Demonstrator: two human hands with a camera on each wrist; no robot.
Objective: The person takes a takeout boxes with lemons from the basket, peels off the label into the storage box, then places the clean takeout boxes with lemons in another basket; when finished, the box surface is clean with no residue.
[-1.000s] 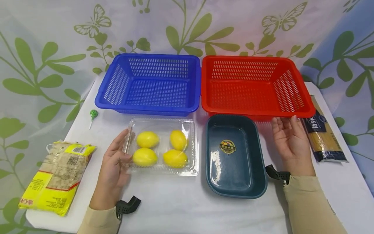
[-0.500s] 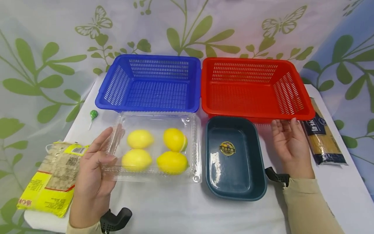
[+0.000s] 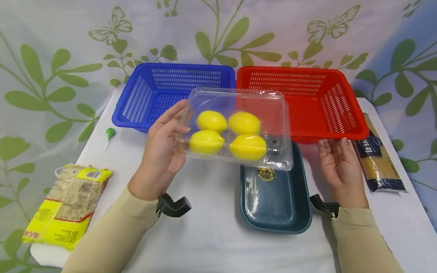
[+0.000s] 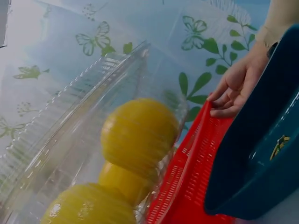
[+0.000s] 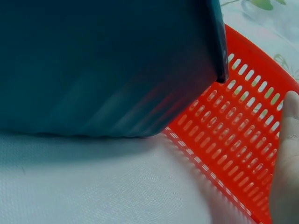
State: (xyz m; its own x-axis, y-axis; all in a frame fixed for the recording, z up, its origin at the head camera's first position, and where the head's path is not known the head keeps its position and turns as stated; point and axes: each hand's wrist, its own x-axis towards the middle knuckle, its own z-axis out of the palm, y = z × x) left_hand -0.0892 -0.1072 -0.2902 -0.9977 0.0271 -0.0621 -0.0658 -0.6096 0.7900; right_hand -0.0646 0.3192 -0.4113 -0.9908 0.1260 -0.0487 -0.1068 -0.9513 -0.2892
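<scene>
My left hand point(image 3: 162, 146) grips the left edge of a clear plastic clamshell box point(image 3: 286, 129), raised and slightly tilted, its thumb over the near left side. Inside the box lie several yellow lemons point(image 3: 247, 147), seen close up in the left wrist view too. In the head view the box overlaps the blue basket point(image 3: 131, 104), the red basket point(image 3: 345, 113) and a dark teal basin point(image 3: 273, 208). My right hand point(image 3: 341, 167) lies palm up, fingertips right at the red basket's front right rim. In the right wrist view its thumb point(image 5: 286, 154) lies along the basket's slotted wall.
The baskets stand side by side at the back of the white table point(image 3: 198, 235). A yellow and clear food bag point(image 3: 69, 206) and a green lollipop point(image 3: 110, 132) lie at the left. A pasta packet point(image 3: 379, 159) lies at the right, partly under the red basket's rim.
The left hand has drawn the lemon box up off the table and leftward, then carried it right and farther back, over the baskets and basin. The right hand has stayed in place.
</scene>
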